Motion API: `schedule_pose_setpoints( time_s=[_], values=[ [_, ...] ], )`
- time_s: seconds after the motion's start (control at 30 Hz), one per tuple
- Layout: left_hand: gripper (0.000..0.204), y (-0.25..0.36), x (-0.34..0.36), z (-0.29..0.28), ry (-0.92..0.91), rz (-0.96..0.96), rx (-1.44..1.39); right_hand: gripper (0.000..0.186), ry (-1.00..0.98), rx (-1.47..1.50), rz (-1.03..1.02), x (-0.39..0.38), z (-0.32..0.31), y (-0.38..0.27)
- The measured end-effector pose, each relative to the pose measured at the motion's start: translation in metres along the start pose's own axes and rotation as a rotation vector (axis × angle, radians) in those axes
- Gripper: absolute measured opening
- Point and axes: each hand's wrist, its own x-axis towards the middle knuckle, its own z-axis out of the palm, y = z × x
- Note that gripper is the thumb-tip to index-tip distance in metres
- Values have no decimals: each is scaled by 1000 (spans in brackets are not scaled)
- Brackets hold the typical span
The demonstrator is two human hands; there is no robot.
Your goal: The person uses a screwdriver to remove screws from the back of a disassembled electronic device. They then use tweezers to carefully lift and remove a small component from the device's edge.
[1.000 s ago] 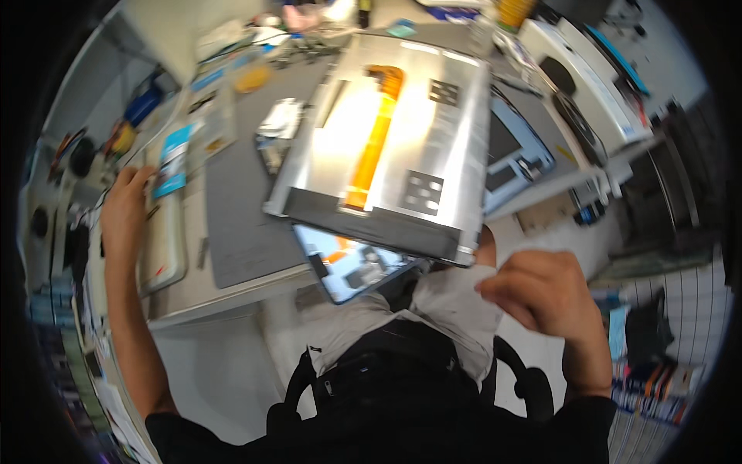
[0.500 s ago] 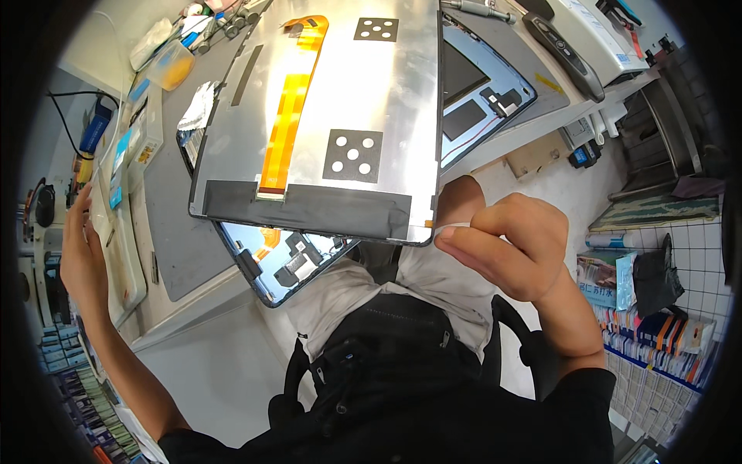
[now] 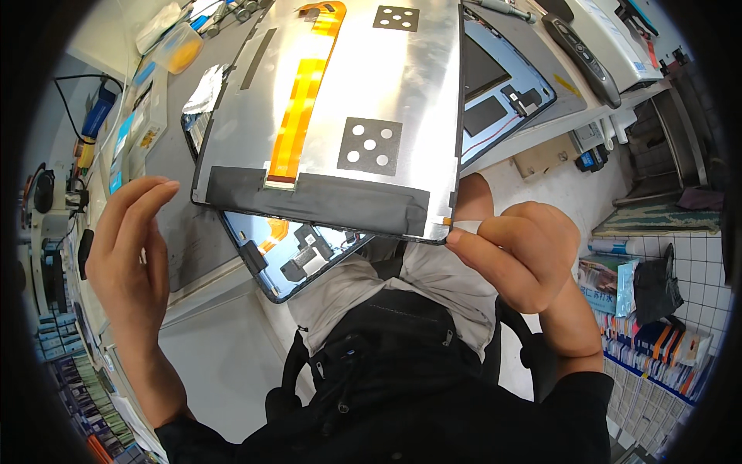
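The lower right corner of a tablet screen panel (image 3: 417, 93) is pinched between the thumb and fingers of my right hand (image 3: 533, 255). Its silver metal back faces up, with an orange ribbon cable (image 3: 297, 116) running down to a black strip along the near edge. Below the panel, partly covered by it, lies an opened light-blue tablet body (image 3: 286, 243) that reaches past the table edge. My left hand (image 3: 131, 247) hangs in the air left of the panel, fingers stretched and apart, with nothing visible in it.
On the left of the grey mat (image 3: 178, 170) are a clear box (image 3: 148, 127) and a crumpled silvery wrapper (image 3: 204, 94). Farther back sits a plastic tub with orange contents (image 3: 179, 50). At the right stand a grey handheld device (image 3: 583, 62) and a white machine (image 3: 614, 39).
My left hand has come rightward, from beside the items at the table's left toward the panel. The panel and my right hand appear slightly farther right, with the pinch kept.
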Motion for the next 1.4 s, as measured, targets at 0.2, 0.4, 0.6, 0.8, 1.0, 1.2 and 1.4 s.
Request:
schedule_pose_setpoints(
  time_s=[0.2,0.4,0.6,0.8,1.0,1.2,1.4],
  values=[
    [41,23,15,11,-10,117,-131,30,-14,-84,-98,5,-3,1],
    [38,52,32,32,4,325,-189,35,-211,-34,-74,16,-17,-3],
    [42,72,37,45,-35,402,-259,30,-235,5,-75,25,-17,0],
    [43,72,39,47,-9,426,-231,32,-204,10,-13,15,-11,3],
    [43,73,38,47,13,439,-208,29,-211,71,19,10,-11,7],
    [45,74,38,46,9,449,-204,29,-205,96,43,10,-12,6],
    [46,74,38,46,14,460,-199,25,-207,94,41,8,-14,4]
  ],
)
